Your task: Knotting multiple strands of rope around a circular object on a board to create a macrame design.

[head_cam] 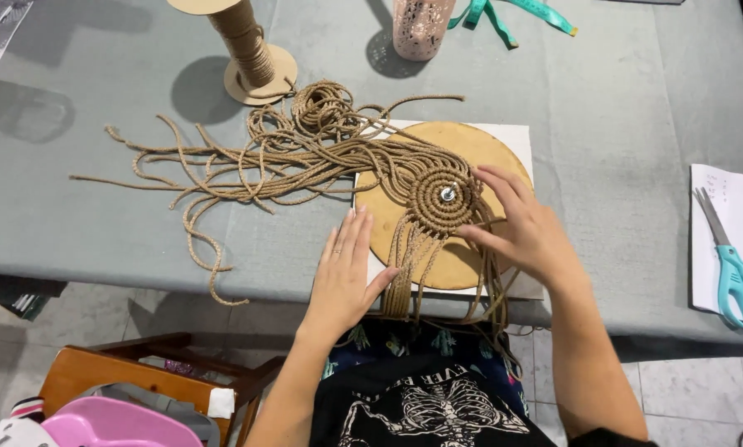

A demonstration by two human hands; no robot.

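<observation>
The round wooden board (471, 149) sits on a white sheet at the near edge of the grey table (620, 124), and everything else is placed from it. At the board's centre a coiled rope spiral (440, 201) is wound around a metal pin (448, 194). The right hand (527, 232) lies on the board's right half, fingers spread, with fingertips pressing the spiral's right rim and seeming to pinch one cord there. The left hand (344, 273) rests flat and open on the table just left of the board, gripping nothing, its thumb touching the cords that drop over the table edge below the board.

Up and left of the board, the loose cords (247, 161) fan out in a tangle; beyond them stands a rope spool (247, 45). Far right of the board lie teal scissors (740, 277) on white paper.

Risks, as I judge them: the hanging strands below the board could drag the outer coil loose if the right fingertips lift, since only the pin holds the centre. The board overhangs near the table edge, so downward pressure on its near side might tip or slide it. The tangled cords left of the board may knot when one is pulled
</observation>
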